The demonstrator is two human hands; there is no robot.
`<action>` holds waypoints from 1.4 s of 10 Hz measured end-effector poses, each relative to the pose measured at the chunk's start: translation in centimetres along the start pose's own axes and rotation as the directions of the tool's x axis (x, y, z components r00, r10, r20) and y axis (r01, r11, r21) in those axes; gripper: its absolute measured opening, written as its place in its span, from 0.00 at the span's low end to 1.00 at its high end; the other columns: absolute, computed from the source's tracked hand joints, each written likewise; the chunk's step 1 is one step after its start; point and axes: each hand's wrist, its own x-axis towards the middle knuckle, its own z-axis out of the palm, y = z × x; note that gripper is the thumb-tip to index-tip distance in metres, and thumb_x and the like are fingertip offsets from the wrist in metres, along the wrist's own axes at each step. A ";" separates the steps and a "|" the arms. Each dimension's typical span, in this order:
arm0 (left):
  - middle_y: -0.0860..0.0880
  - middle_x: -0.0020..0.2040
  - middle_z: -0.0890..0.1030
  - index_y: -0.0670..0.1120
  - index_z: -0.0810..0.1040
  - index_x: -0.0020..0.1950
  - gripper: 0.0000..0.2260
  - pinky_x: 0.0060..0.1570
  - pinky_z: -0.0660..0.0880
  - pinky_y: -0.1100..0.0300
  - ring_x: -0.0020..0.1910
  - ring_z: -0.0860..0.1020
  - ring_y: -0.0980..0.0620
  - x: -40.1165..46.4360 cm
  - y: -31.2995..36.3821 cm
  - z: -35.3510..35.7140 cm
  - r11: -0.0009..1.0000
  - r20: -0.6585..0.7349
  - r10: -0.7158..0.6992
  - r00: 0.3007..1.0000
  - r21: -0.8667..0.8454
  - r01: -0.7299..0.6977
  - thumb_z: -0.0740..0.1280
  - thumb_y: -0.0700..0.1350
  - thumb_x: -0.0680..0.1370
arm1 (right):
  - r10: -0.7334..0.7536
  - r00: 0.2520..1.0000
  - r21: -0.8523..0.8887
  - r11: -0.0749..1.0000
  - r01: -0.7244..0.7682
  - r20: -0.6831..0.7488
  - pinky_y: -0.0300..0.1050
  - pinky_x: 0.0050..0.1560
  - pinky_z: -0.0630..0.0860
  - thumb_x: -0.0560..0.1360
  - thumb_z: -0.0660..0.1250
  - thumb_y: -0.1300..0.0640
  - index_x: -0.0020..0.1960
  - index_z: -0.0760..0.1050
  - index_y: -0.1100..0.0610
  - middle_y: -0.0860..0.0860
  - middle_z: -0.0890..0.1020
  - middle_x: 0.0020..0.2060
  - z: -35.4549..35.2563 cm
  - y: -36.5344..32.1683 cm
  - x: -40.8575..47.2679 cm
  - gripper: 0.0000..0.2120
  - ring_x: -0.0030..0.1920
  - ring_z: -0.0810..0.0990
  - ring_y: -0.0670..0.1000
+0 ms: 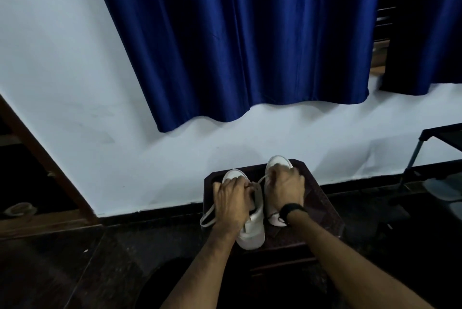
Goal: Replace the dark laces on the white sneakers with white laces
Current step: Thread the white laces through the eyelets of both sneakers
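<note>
the likeliest slip from here, as i judge it, is the flat white lace (261, 180) sliding out of an eyelet or going in twisted, since it runs taut between both hands while its long free loop (208, 216) dangles off the left edge of the small dark wooden stool (322, 198) and could snag. the left white leather sneaker (251, 230) sits near the stool's front edge (a hard tug might tip it off). the left hand (231, 194) is curled over that sneaker's tongue, pinching the lace. the right hand (283, 187), with a black wristband (291, 210), is closed around the lace above the right white sneaker (278, 162). a thin dark lace (272, 215) lies beside its heel.
</note>
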 end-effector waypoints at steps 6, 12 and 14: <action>0.51 0.48 0.75 0.51 0.75 0.51 0.22 0.48 0.65 0.52 0.50 0.73 0.47 -0.7 0.8 -0.6 0.969 -0.071 -0.227 0.971 0.089 0.233 0.76 0.47 0.59 | -0.329 0.799 -0.438 0.700 0.564 0.503 0.46 0.48 0.72 0.78 0.59 0.43 0.57 0.78 0.46 0.53 0.81 0.57 -11.6 1.0 4.1 0.14 0.56 0.80 0.57; 0.53 0.47 0.78 0.46 0.77 0.50 0.05 0.49 0.72 0.54 0.47 0.74 0.52 -1.2 2.6 -2.1 0.915 -0.277 -0.217 0.936 -0.392 0.096 0.68 0.43 0.74 | -0.229 0.804 0.800 0.423 -0.425 0.548 0.36 0.29 0.67 0.82 0.59 0.59 0.49 0.79 0.58 0.52 0.82 0.36 -11.5 -2.0 3.2 0.10 0.29 0.74 0.45; 0.48 0.40 0.83 0.43 0.81 0.53 0.19 0.36 0.71 0.61 0.34 0.78 0.54 0.2 4.8 -8.6 0.078 0.596 -0.122 0.794 -0.791 0.606 0.56 0.54 0.84 | -0.107 0.833 0.824 0.258 -0.504 0.543 0.34 0.28 0.72 0.82 0.56 0.65 0.46 0.74 0.59 0.53 0.78 0.34 -7.7 -3.4 1.3 0.10 0.28 0.76 0.45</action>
